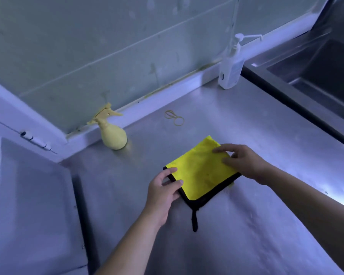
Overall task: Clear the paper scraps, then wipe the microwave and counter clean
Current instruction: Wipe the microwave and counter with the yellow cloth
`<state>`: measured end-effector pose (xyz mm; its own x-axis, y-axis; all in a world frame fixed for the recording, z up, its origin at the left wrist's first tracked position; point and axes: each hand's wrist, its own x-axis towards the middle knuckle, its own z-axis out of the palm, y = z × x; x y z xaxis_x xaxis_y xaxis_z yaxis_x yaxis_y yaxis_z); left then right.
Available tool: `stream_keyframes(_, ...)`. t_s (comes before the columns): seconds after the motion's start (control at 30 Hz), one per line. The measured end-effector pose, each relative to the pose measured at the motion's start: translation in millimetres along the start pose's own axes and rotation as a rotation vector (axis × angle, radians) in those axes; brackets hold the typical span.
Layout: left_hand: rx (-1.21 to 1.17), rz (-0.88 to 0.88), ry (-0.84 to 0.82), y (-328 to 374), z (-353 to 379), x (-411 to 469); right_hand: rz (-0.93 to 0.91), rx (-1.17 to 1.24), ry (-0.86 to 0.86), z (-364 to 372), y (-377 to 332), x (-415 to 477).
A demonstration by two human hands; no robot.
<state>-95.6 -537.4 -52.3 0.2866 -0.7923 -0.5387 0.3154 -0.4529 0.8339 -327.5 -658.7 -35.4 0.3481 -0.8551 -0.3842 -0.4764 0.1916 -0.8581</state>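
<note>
Two hands meet a folded yellow cloth [201, 169] on the steel counter [266, 135]: the left hand [163, 193] pinches its corner, the right hand [244, 163] rests spread fingers [220, 149] on top. White appliance [34, 205], left, cropped and unidentifiable.

1. A pale yellow spray bottle [114, 136] stands upright at 9 o'clock, just beside the wall's base.
2. Two tan rubber bands [174, 117] lie touching at 12 o'clock.
3. A white pump dispenser [230, 65] stands at 1 o'clock against the tiled wall [107, 46].
4. A steel sink [314, 76] fills 2 o'clock.
</note>
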Motion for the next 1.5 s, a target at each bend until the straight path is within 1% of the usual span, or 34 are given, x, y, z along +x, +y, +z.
stream_keyframes(0.07,0.140,0.082,0.033,10,13,26,0.001,-0.025,-0.031,-13,-5,24)
stream_keyframes(0.13,0.226,0.161,0.039,22,26,52,-0.001,-0.073,-0.023,-26,-9,49)
stream_keyframes(0.27,0.310,0.249,0.016,51,49,107,-0.098,-0.256,0.111,-51,-21,103)
stream_keyframes(0.4,0.320,0.330,0.010,85,76,163,-0.130,-0.321,0.236,-72,-34,167)
stream_keyframes(0.43,0.321,0.342,0.010,92,82,176,-0.146,-0.325,0.263,-77,-38,181)
stream_keyframes(0.5,0.352,0.311,0.017,106,91,199,-0.172,-0.361,0.305,-85,-43,208)
stream_keyframes(0.53,0.367,0.280,0.020,110,93,209,-0.165,-0.429,0.334,-87,-45,219)
stream_keyframes(0.6,0.442,0.255,0.065,114,93,217,-0.134,-0.687,0.438,-80,-44,232)
stream_keyframes(0.63,0.560,0.261,0.112,111,90,217,-0.141,-0.790,0.459,-72,-42,236)
stream_keyframes(0.67,0.766,0.277,0.167,104,85,216,-0.161,-0.855,0.415,-60,-37,238)
stream_keyframes(0.73,1.196,0.224,0.235,79,67,204,-0.176,-0.953,0.224,-30,-21,241)
stream_keyframes(0.77,1.317,0.157,0.233,66,57,195,-0.152,-1.000,0.159,-16,-12,241)
stream_keyframes(0.8,1.381,0.097,0.221,54,46,186,-0.135,-1.027,0.140,-6,-3,242)
stream_keyframes(0.87,1.433,0.063,0.198,33,27,175,-0.128,-1.015,0.184,3,6,243)
stream_keyframes(0.97,1.479,0.103,0.183,18,13,171,-0.114,-0.979,0.223,6,5,243)
stream_keyframes(1.1,1.464,0.090,0.152,15,11,174,-0.052,-0.990,0.170,6,-6,238)
stream_keyframes(1.13,1.462,0.082,0.136,16,10,175,-0.037,-0.974,0.185,7,-11,236)
stream_keyframes(1.17,1.458,0.069,0.122,17,9,176,-0.051,-0.948,0.238,10,-17,234)
stream_keyframes(1.2,1.454,0.054,0.104,19,8,177,-0.112,-0.918,0.319,16,-24,231)
stream_keyframes(1.23,1.451,0.040,0.082,22,8,177,-0.211,-0.893,0.397,24,-31,228)
stream_keyframes(1.27,1.446,0.028,0.061,24,8,177,-0.315,-0.881,0.433,32,-38,227)
stream_keyframes(1.3,1.436,0.019,0.042,26,7,177,-0.389,-0.889,0.424,41,-45,226)
stream_keyframes(1.33,1.425,0.014,0.025,28,7,176,-0.421,-0.923,0.394,49,-49,227)
stream_keyframes(1.37,1.415,0.014,0.013,30,6,175,-0.411,-0.971,0.366,57,-53,229)
stream_keyframes(1.43,1.397,0.026,0.006,31,5,175,-0.334,-1.052,0.330,67,-60,234)
stream_keyframes(1.5,1.388,0.038,0.006,31,5,174,-0.273,-1.055,0.336,75,-60,240)
